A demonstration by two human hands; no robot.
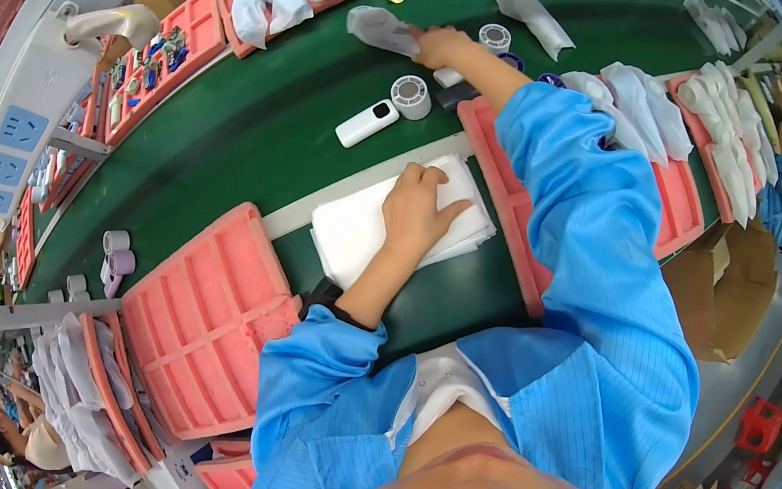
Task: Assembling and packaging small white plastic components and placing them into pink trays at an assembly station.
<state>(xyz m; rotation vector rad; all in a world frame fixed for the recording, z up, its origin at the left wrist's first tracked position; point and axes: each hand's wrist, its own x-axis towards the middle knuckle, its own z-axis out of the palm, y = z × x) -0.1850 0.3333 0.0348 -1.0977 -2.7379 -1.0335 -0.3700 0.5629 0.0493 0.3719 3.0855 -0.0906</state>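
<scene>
The person wears a bright blue work jacket (589,406) with fine pinstripes, its right sleeve (598,215) toward three o'clock and its left sleeve (318,360) toward seven, both loose and creased. Darker blue panels (525,361) flank the neck opening at five o'clock, above a white top (453,385). A black wristband (328,294) sits at seven o'clock, against the left cuff.

White pouch (381,28): thin, translucent, crumpled, elongated; on or just above green belt (245,142), unclear which. White stack (349,223): thin rectangular layers, flat, edges slightly fanned; lies overlapping pale strip (289,216) along belt's near side.
</scene>
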